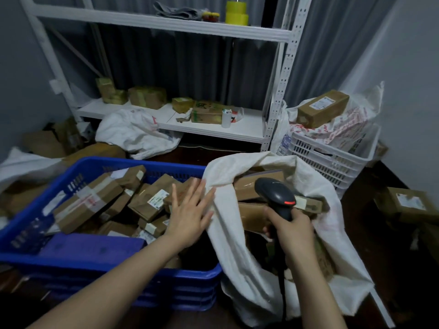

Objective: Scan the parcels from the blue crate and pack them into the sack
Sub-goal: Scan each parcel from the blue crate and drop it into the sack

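Hovering over the crate point(114, 162), the left hand point(187, 217) lies flat with fingers spread, holding nothing, probably free to pick the next of the parcels point(147, 200) heaped there. Its fingertips reach the lip of the sack point(228, 233); contact is unclear. The right hand point(292, 231) grips the scanner point(275, 193) by its handle, above the sack, whose mouth gapes just beside the crate, likely for short drops; boxes point(251, 186) already lie inside
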